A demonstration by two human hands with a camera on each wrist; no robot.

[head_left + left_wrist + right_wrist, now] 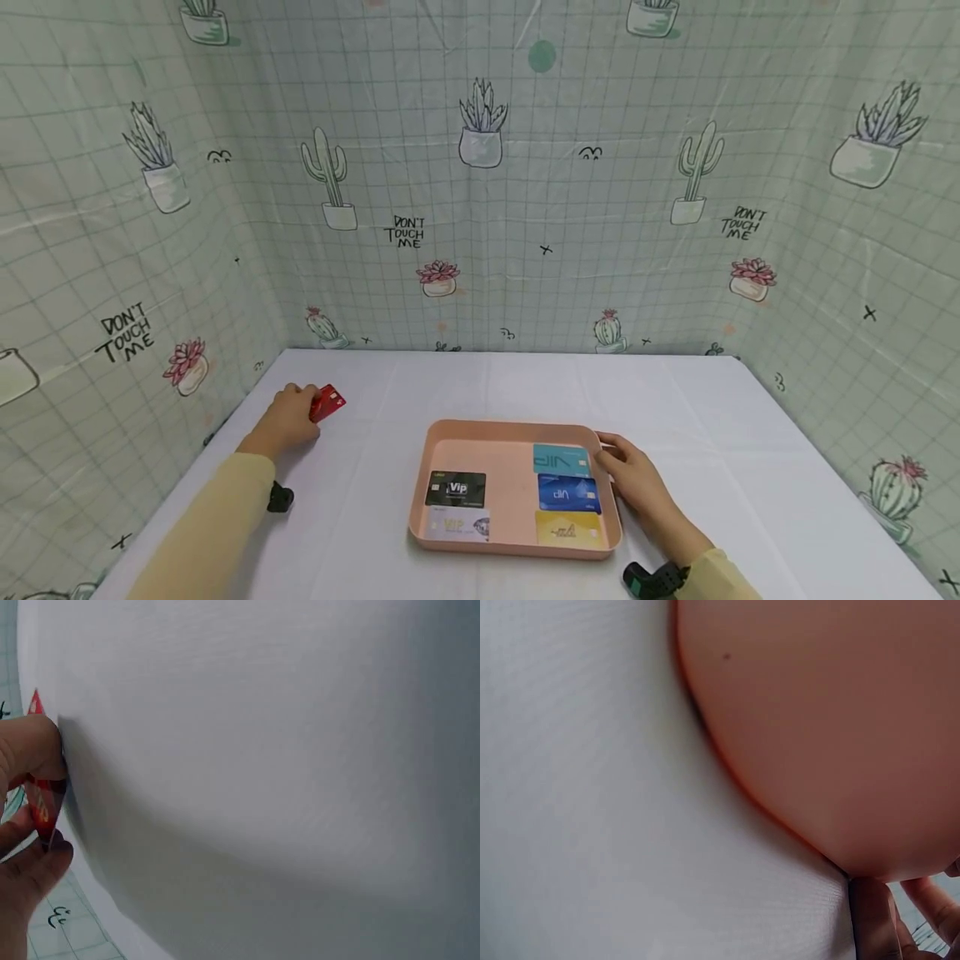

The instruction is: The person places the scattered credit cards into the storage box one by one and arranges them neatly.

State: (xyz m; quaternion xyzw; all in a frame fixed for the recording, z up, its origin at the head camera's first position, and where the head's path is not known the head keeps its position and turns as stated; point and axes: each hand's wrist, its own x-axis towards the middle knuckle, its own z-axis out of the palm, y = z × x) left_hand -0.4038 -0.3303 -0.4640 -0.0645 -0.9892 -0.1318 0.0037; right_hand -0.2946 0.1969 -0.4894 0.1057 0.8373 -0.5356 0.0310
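In the head view my left hand is out over the left part of the table, pinching a red card between thumb and fingers. The left wrist view shows the red card held on edge, partly covered by the fingers. A pink tray lies at the front middle of the table. My right hand grips its right rim near the far corner. Inside, a black card and a silver card form a left column; teal, blue and yellow cards form a right column.
A white cloth covers the table. Pale green grid fabric printed with cactus drawings stands along the back and both sides. Each wrist wears a black device, seen at the left wrist and the right wrist.
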